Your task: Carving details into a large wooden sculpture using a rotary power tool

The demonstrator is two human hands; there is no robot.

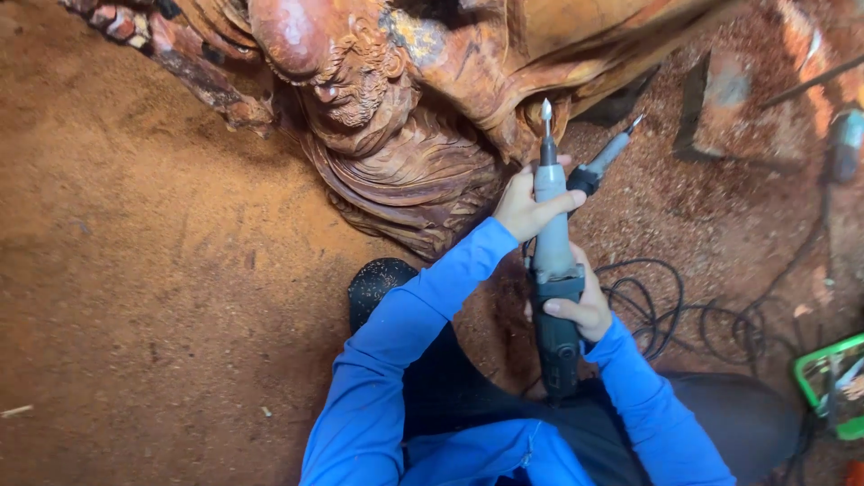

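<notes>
1. Holding a grey and black rotary carving tool [553, 261] upright, both hands close around its body, with its pointed bit aimed at the far side of the scene.
2. The left hand [526, 205] has its grip clamped on the upper grey part of the tool, fingers wrapped across the front.
3. The right hand [580, 306] has its grip clamped lower down, at the join of grey and black; its palm is hidden behind the tool.
4. A second, slimmer tool [605, 160] pokes out behind the left hand, its lower end hidden, so who or what holds it cannot be told.
5. Just beyond the bit stands a large reddish wood carving [396, 108] of a bearded figure, cut off by the top edge.
6. Black cables [670, 315] coil on the sawdust-covered floor [153, 270] to the right.
7. A green tray [832, 382] is cut off at the right edge; its contents are hard to make out.
</notes>
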